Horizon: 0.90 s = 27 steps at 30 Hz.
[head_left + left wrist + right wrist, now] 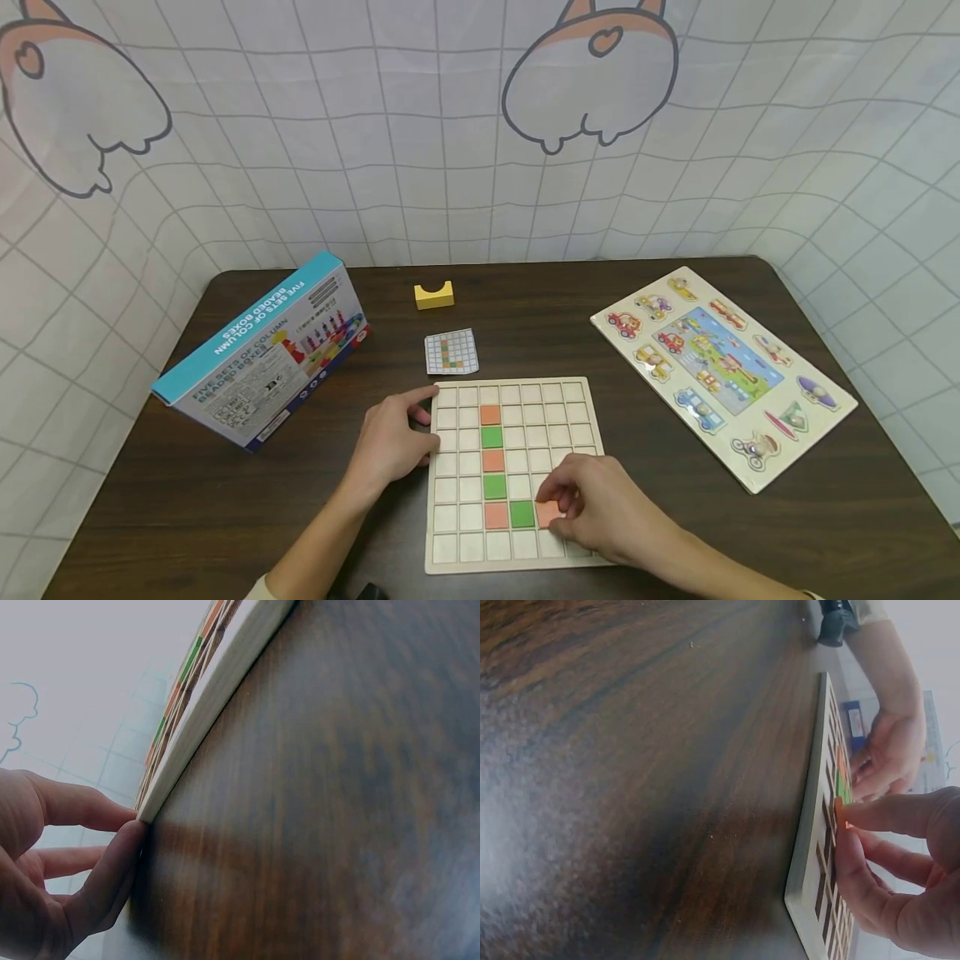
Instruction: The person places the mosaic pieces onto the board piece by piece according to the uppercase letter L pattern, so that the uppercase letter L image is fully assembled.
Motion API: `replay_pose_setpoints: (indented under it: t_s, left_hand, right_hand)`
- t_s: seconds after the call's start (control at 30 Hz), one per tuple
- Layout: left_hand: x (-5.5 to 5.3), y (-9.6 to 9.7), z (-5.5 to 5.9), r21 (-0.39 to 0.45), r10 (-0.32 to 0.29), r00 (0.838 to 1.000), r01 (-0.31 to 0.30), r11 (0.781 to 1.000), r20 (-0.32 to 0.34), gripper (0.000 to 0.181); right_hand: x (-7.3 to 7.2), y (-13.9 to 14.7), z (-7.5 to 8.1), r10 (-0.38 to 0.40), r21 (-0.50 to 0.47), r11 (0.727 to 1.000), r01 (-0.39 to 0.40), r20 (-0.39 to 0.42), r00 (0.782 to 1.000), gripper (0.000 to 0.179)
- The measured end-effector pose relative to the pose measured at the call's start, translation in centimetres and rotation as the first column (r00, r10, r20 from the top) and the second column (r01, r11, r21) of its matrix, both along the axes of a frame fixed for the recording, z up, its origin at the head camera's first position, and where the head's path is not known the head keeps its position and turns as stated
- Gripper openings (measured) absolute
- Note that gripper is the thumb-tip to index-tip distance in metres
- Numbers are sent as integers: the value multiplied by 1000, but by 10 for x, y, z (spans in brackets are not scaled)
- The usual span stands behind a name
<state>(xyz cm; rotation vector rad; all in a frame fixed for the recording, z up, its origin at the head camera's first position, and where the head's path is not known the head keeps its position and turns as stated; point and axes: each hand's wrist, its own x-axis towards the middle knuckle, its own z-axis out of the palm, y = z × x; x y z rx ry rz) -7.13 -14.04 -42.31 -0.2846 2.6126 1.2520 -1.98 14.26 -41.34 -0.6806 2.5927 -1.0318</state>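
My left hand [392, 435] rests at the wooden grid board [431, 533], its thumb and a fingertip touching the left edge and upper-left corner. In the left wrist view, these fingertips [129, 834] meet the board's pale rim. My right hand [602, 510] pinches an orange square tile [547, 513] between thumb and fingers, at a cell in the board's second row from the bottom. A green tile [522, 514] lies just left of it, beside another orange tile [497, 516]. Above that, orange and green tiles alternate in a column.
A small pattern card [452, 352] lies behind the board, with a yellow arch block [434, 296] farther back. On the left stands a blue-and-white box [262, 350]. A vehicle picture puzzle [720, 367] lies to the right. A dark object [371, 592] shows at the near edge.
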Motion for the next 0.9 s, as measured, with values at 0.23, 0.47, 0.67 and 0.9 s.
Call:
replay_pose_setpoints:
  t_s: [0.23, 0.47, 0.67, 0.9]
  left_hand:
    - [-1, 0, 0, 3, 8, 1000, -8, 1000, 10, 73]
    - [-1, 0, 1, 6, 7, 1000, -8, 1000, 4, 73]
    - [1, 1, 0, 16, -3, 1000, 3, 1000, 1, 71]
    - [5, 3, -1, 14, -10, 1000, 10, 1000, -9, 70]
  right_hand:
    - [-1, -1, 0, -3, 10, 1000, 3, -8, 1000, 26]
    - [-2, -1, 0, 3, 5, 1000, -3, -18, 1000, 26]
    - [-2, -1, -1, 13, -7, 1000, -13, -27, 1000, 25]
    - [-10, 3, 2, -45, -15, 999, 45, -33, 998, 18]
